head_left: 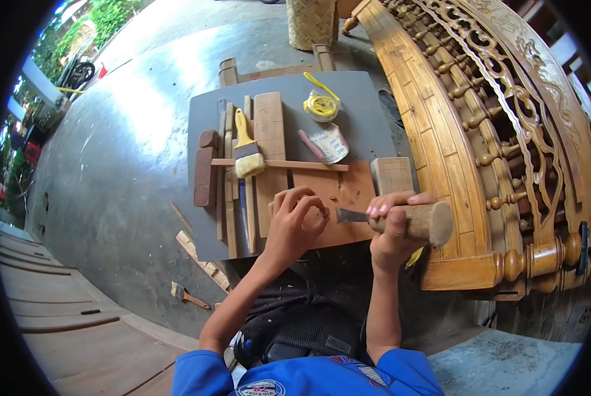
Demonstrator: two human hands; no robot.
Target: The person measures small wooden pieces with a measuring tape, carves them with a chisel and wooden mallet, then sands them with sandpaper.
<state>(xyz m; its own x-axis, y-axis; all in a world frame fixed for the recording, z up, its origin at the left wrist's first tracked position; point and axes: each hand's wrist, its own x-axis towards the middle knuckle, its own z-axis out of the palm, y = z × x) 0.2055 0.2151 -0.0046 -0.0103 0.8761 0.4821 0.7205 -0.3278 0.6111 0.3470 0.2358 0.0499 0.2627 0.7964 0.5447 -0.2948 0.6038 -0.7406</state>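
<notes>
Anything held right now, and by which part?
Right hand: chisel, grip on the blade end of its wooden handle. Left hand: fingertips bunched, maybe on a small brown piece; can't tell.

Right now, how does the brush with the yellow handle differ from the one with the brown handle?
The yellow-handled brush lies on the grey tabletop, partly over a thin wooden strip; the brown-handled brush lies on the floor.
The yellow-handled brush has its bristles toward the person, while the brown-handled brush has its bristles toward the person's left.
Both are flat brushes with pale bristles, and neither is in a hand.
</notes>
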